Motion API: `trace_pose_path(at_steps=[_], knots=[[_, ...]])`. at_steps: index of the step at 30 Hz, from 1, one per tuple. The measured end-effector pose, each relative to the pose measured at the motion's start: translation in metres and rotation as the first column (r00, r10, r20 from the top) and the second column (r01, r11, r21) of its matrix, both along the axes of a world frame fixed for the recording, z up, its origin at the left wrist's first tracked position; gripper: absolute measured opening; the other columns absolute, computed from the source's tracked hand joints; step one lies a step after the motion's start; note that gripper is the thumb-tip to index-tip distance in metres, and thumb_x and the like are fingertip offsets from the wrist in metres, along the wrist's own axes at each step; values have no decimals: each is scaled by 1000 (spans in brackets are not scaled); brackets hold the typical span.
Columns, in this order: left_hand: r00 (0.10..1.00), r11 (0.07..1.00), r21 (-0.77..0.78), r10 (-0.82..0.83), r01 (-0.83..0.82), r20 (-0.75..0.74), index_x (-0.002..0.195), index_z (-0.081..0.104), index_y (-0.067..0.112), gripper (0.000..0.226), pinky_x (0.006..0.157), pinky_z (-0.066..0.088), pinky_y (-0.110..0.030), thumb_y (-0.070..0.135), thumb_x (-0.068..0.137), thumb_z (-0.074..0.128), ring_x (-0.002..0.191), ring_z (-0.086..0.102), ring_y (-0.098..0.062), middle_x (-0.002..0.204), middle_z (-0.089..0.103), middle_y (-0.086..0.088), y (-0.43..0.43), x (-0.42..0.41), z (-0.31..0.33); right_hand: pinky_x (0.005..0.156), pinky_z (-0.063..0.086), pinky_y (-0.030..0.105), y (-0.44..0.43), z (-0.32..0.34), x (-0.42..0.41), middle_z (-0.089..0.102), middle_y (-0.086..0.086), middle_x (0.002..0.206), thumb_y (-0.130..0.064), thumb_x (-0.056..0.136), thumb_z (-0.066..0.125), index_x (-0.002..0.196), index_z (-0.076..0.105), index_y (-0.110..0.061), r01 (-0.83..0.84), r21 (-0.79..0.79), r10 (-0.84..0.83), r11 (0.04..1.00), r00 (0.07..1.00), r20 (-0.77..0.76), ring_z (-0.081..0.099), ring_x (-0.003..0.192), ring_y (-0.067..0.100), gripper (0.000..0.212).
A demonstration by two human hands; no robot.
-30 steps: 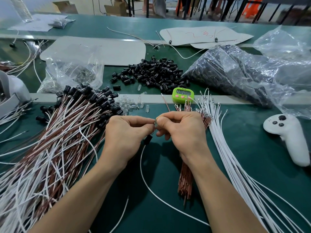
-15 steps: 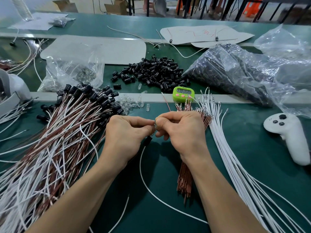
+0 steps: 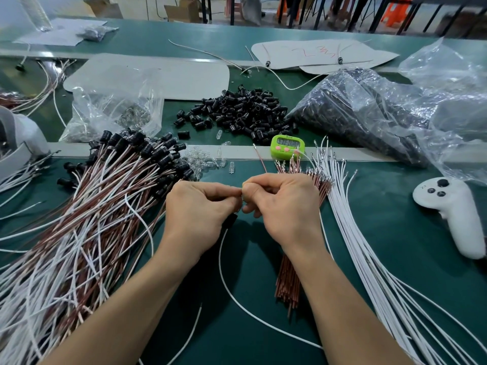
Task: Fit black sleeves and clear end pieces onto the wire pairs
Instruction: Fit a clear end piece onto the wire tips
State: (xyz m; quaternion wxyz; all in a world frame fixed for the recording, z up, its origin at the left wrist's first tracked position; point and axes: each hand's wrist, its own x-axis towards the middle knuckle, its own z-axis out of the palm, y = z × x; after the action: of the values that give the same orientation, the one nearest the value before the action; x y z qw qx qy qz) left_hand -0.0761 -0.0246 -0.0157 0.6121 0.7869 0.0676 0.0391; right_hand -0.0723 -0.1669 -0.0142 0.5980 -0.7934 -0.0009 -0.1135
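Head view: left hand (image 3: 195, 212) and right hand (image 3: 279, 206) are pinching the white wire (image 3: 222, 259) at its end, probably seating an end piece; black sleeve (image 3: 229, 221) is hanging at six o'clock.

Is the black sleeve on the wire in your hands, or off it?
On. The black sleeve hangs just under the left hand, with the white wire running out of its lower end.

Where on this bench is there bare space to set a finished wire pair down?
Best bare patch: green mat between the white wire bundle and the white controller. A smaller one lies between the forearms, crossed by a loose white wire. Crowded: the finished pile on the left, black sleeves and a big plastic bag farther back.
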Motion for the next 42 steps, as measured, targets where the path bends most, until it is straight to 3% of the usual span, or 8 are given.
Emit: trace_pose_path(at_steps=[5,10,14,19,27,32,35,42], knots=[[995,982,-164,-97,93,-16,78,84,25,21,71,56,-22,4,77,82,68,69,-12,73,78,-6,2,2,3,51,52,22,-1,1,2,72,0,58,-12,83,75,76,81,-34,-23,123,24,992,1000,-12,72,54,17,23],[981,956,-253,-173,147,-86,80,83,16,9,75,53,-22,8,77,83,72,67,-12,77,78,-10,10,9,7,51,52,26,-3,5,1,73,8,62,-4,83,77,77,81,-21,-94,243,97,965,995,1,70,54,22,19],[986,974,-177,-152,139,-66,77,83,23,10,71,54,-20,13,77,85,70,68,-9,75,78,-5,11,7,8,51,52,26,-5,8,0,73,12,64,3,83,77,77,81,-18,-134,281,136,950,991,13,69,54,22,22],[990,981,-133,-141,138,-15,75,82,22,12,72,53,-32,12,81,82,67,63,-12,73,76,-6,9,5,8,53,52,24,-1,7,-2,75,5,65,-9,82,79,80,81,-24,-128,212,124,969,992,30,72,57,21,16],[994,957,-281,51,-78,-101,71,81,24,19,72,53,-38,10,83,80,63,61,-17,67,73,-3,-5,5,3,57,51,22,-1,-2,2,74,-7,67,-31,75,77,79,77,-28,-72,54,78,996,989,-128,69,58,8,5],[988,934,-337,76,-118,-135,73,81,18,12,77,57,-47,8,81,81,66,63,-24,70,72,-9,-3,5,2,62,59,31,-2,2,0,76,-4,68,-20,71,85,77,78,-20,-115,4,114,993,978,-172,71,60,11,9],[988,920,-382,40,-94,-148,71,81,17,16,76,53,-40,5,81,79,67,64,-24,69,72,-11,-4,5,4,58,56,22,0,3,-3,74,-9,65,-18,68,90,75,78,-22,-56,-87,47,995,994,-99,71,59,6,14],[988,913,-399,21,-81,-152,72,81,16,18,78,52,-46,4,84,77,67,62,-26,71,72,-13,-5,4,5,58,53,15,5,0,-6,73,-14,65,-13,73,88,75,80,-24,47,-166,-44,985,999,24,68,60,-1,14]])
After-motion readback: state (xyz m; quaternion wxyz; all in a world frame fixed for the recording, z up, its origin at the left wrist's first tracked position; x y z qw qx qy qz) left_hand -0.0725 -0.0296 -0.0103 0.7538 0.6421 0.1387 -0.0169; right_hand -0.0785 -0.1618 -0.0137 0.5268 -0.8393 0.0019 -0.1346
